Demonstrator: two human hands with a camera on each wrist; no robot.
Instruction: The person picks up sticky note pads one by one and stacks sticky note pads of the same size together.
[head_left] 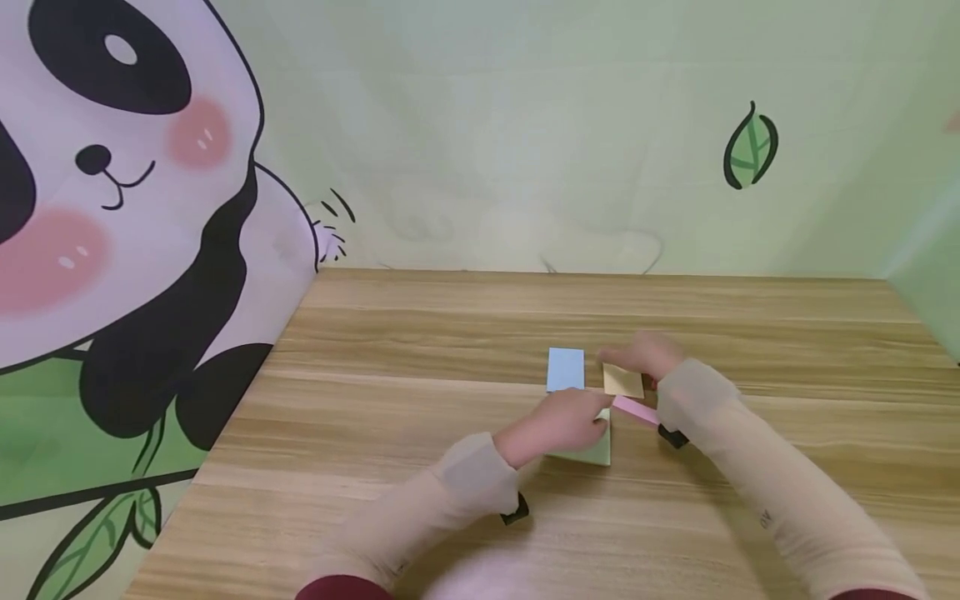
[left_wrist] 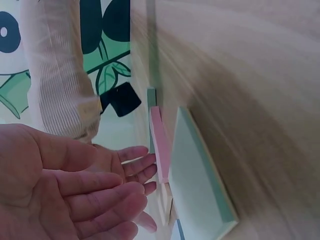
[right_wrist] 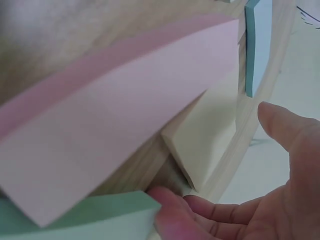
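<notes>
In the head view, my left hand [head_left: 562,421] hovers over or rests on a light green sticky-note pad [head_left: 592,455], hiding much of it. Its fingers look extended in the left wrist view. My right hand [head_left: 647,354] reaches around the far edge of a yellow pad [head_left: 624,382]. Seen from the right wrist, thumb and fingers stand apart with the yellow pad [right_wrist: 210,130] between them; firm contact cannot be made out. A narrow pink pad [head_left: 635,410] lies between the hands. A blue pad [head_left: 566,368] lies beyond my left hand.
Another green pad [right_wrist: 100,220] sits close to my right fingers in the right wrist view. All lie on a wood-grain table [head_left: 375,358]. Behind rises a pale green backdrop [head_left: 487,142], with a printed panda [head_left: 172,200] at left.
</notes>
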